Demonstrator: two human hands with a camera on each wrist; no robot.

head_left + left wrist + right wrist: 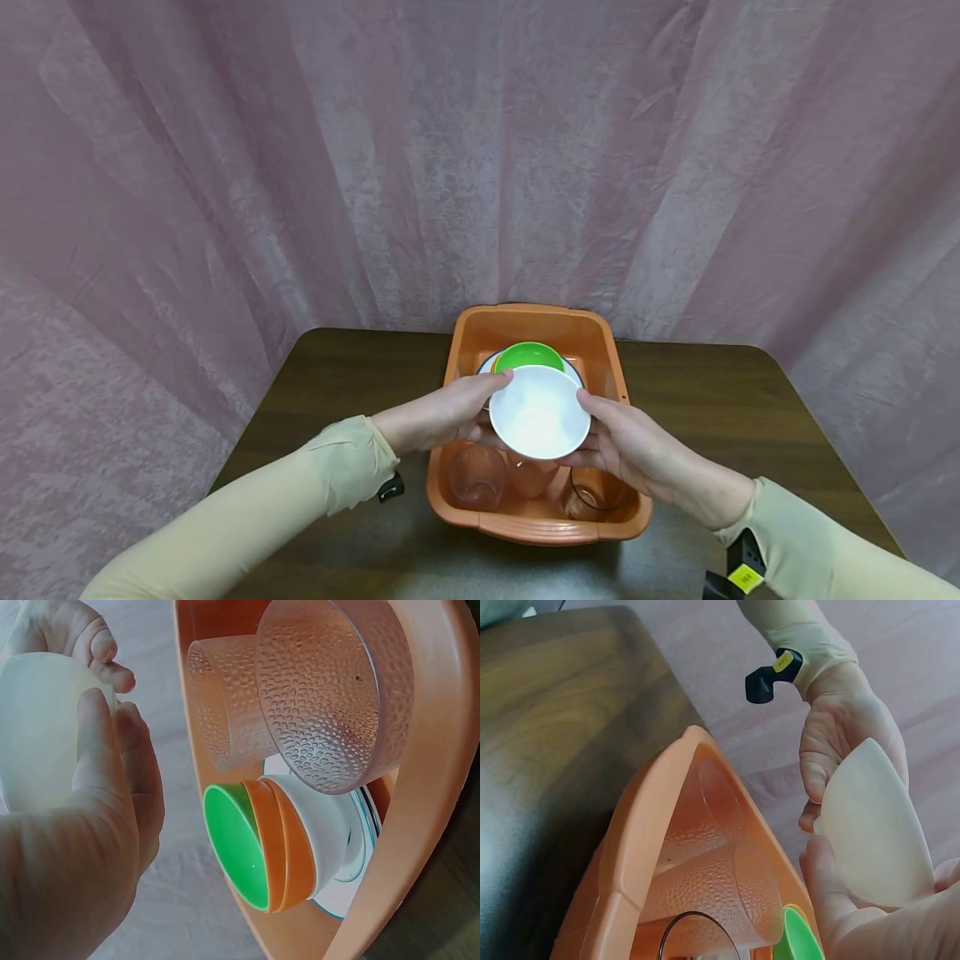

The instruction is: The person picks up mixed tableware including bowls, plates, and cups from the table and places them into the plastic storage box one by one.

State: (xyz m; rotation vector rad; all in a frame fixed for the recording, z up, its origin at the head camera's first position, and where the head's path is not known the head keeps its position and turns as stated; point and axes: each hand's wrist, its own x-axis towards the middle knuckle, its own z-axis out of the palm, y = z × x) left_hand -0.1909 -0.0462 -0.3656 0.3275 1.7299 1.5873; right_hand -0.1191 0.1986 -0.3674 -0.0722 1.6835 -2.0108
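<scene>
Head view: left hand [438, 414] and right hand [637, 446] both clasp one smooth round white plastic bowl [539, 412] above the orange plastic tub [592, 333]; three dimpled clear tumblers [477, 475] inside (plus stacked bowls [528, 356]).

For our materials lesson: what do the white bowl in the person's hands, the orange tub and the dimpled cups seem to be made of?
White bowl: probably plastic, smooth, slightly translucent in the wrist views.
Orange tub: moulded plastic, soft sheen, rounded rim.
Dimpled cups: clear plastic or glass, hammered texture; can't tell which.
</scene>
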